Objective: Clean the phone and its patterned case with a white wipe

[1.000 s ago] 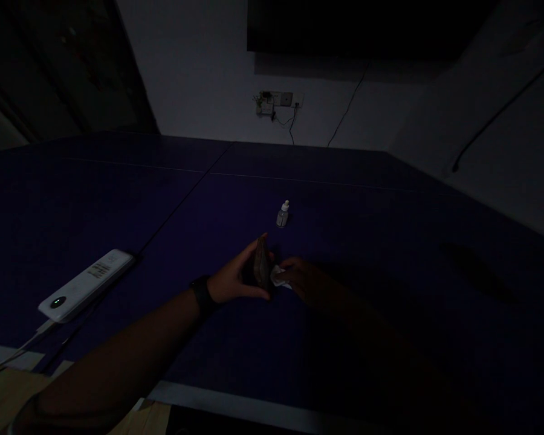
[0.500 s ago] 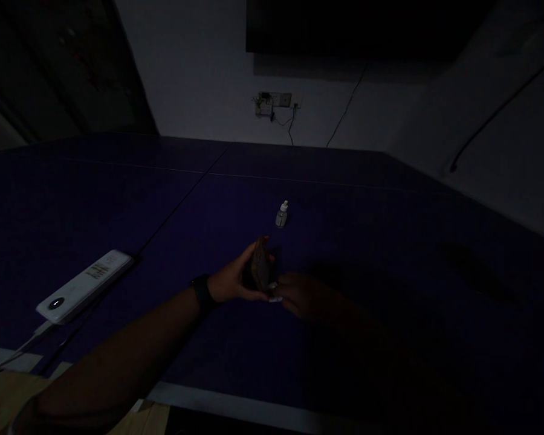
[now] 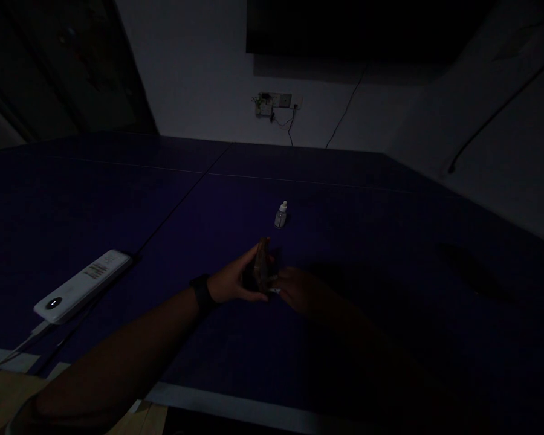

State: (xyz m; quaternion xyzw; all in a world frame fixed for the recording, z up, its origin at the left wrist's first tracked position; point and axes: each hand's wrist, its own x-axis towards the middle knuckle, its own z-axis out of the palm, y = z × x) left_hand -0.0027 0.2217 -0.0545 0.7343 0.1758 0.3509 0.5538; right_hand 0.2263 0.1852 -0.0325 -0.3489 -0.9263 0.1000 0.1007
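Nearest, a pale border [image 3: 236, 402] runs along the front edge of the dark blue surface [image 3: 199, 356], with the left forearm crossing it. Toward the left lies a white device with a small round display [image 3: 84, 287], its white cable [image 3: 13, 356] leading to that front edge; lying flat there, it sits well apart from the hands.

The left hand [image 3: 236, 281], a dark band [image 3: 202, 294] at its wrist, grips a slim brown object [image 3: 261, 266], thumb on the near side and fingers round the far side. The object stands tilted on edge, probably so that its right-hand face is turned toward the other hand. The right hand [image 3: 299, 293], mostly in shadow, pinches a small white piece [image 3: 274, 290] at the object's lower right; in this dimness I cannot tell how firmly they touch.

Just beyond, a small bottle with a white top [image 3: 280, 219] stands upright, near the hands yet apart from them, likely left within easy reach. Sideways room looks greater to the right, although a dark patch [image 3: 471, 269] there is too dim to name. The surface reaches back to the wall [image 3: 199, 90], where sockets [image 3: 281, 100] sit well beyond the bottle.
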